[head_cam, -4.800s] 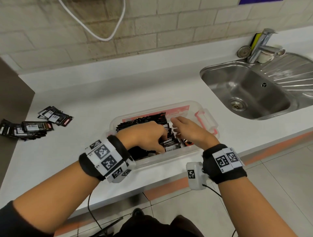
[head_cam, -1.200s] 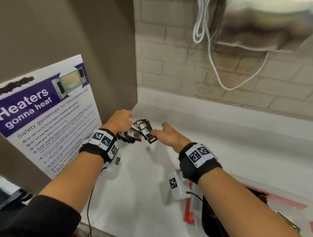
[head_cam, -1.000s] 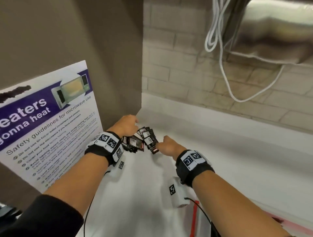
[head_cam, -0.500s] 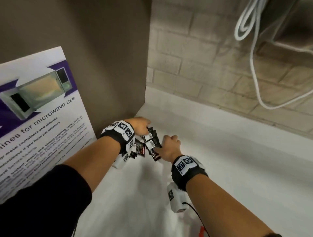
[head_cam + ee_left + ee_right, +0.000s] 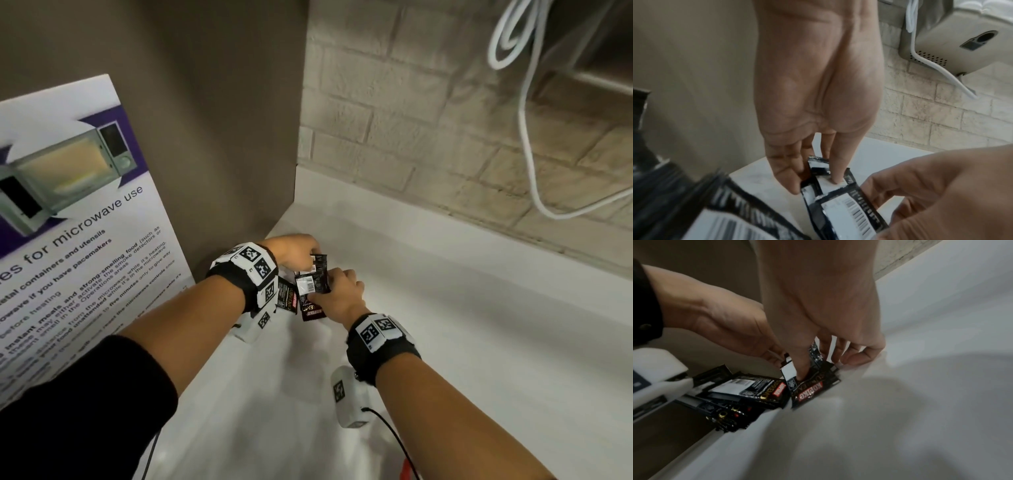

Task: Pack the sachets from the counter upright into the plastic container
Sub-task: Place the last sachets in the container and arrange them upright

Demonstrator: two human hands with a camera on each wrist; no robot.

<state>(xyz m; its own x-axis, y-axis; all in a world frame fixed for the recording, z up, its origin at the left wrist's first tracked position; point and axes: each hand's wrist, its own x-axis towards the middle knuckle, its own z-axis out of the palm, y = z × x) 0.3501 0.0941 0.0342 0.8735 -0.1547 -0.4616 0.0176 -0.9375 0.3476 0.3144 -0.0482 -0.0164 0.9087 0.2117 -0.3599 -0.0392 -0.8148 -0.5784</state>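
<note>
Several black sachets (image 5: 310, 286) with red labels lie in the counter's left corner. My left hand (image 5: 310, 258) pinches the top edge of a small stack; in the left wrist view its thumb (image 5: 837, 176) presses on a white label. My right hand (image 5: 334, 284) grips the same stack (image 5: 812, 391) from the right, thumb on top and fingers curled behind it. More sachets (image 5: 748, 389) lie loose on the counter under my left wrist. The plastic container is out of view.
A brown panel (image 5: 222, 120) closes the corner on the left, with a microwave poster (image 5: 68, 222) leaning in front of it. Behind is a brick wall (image 5: 428, 130) with a hanging white cable (image 5: 527, 144). A wall-mounted unit (image 5: 962, 32) hangs above. White counter (image 5: 479, 325) stretches to the right.
Both hands left the container and reached to the corner pile. Over the last second they closed in from both sides and took hold of a small stack of sachets.
</note>
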